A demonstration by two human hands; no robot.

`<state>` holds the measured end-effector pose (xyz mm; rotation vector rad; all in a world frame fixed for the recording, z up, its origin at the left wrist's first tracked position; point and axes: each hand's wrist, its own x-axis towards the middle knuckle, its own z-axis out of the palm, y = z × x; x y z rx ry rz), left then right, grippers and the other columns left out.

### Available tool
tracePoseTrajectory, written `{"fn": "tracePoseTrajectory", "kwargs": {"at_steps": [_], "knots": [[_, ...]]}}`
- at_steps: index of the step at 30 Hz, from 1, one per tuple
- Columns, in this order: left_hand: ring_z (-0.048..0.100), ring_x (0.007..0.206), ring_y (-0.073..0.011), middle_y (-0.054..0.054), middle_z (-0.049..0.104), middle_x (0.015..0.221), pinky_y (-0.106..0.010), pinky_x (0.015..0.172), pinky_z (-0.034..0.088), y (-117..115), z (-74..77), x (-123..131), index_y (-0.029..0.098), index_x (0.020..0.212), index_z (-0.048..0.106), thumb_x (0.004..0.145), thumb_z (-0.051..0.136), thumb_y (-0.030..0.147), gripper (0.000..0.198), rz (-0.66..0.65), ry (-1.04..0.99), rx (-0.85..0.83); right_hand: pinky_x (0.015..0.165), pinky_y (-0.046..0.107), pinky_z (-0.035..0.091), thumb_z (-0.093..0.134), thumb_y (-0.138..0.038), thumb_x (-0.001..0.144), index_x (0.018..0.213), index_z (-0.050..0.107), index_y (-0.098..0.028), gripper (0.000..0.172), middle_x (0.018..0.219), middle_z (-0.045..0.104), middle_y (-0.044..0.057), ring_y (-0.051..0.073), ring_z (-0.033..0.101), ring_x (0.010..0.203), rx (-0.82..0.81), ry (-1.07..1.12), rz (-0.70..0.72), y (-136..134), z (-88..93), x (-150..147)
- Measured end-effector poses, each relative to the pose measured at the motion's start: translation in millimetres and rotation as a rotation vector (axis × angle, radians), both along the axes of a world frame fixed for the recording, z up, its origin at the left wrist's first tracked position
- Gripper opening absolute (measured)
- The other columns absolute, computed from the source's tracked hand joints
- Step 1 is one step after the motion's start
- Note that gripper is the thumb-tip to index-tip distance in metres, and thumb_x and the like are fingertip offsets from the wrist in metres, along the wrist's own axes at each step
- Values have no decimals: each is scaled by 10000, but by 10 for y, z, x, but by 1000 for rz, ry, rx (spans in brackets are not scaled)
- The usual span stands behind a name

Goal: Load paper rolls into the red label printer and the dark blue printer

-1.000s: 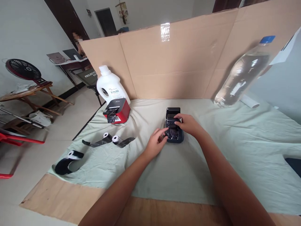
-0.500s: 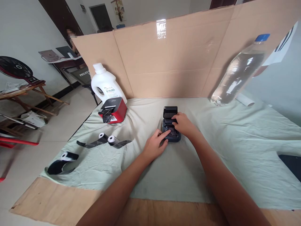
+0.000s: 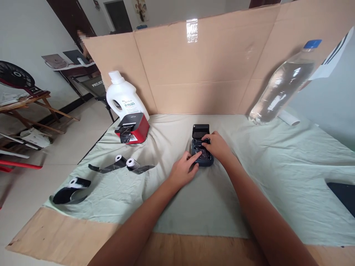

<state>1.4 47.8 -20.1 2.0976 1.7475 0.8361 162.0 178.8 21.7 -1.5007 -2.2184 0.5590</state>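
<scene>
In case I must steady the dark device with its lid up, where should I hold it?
Probably hold the dark device by its low sides, left hand from the left, right hand from the right: its squat body lies flat on the cloth, while the raised lid at the far end looks a weaker grip.

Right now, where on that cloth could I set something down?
Bare cloth: between the right hand and clear bottle; also between the forearms, in front of the dark device. Crowded: the left, with three rolls, red box, white jug.

Dark device, plain pale-green cloth, red-and-black box
</scene>
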Motion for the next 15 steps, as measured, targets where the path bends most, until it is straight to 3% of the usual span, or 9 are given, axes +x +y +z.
{"fn": "tracePoseTrajectory", "kwargs": {"at_steps": [8, 15], "knots": [[586, 810, -153, -59, 556, 1100, -280, 762, 521, 10, -16, -4, 337, 1481, 514, 975, 479, 337, 507, -7, -12, 4, 957, 378, 483, 717, -224, 819, 991, 793, -258, 191, 1052, 586, 63, 201, 584, 910, -39, 178, 32, 108, -153, -3], [600, 832, -170, -64, 555, 1084, -294, 762, 529, 6, -17, -2, 328, 1484, 512, 981, 472, 340, 505, 0, 3, -1, 897, 380, 493, 705, -266, 825, 928, 757, -240, 119, 1061, 550, 75, 198, 594, 849, -37, 131, -131, 22, -118, -87]]}}
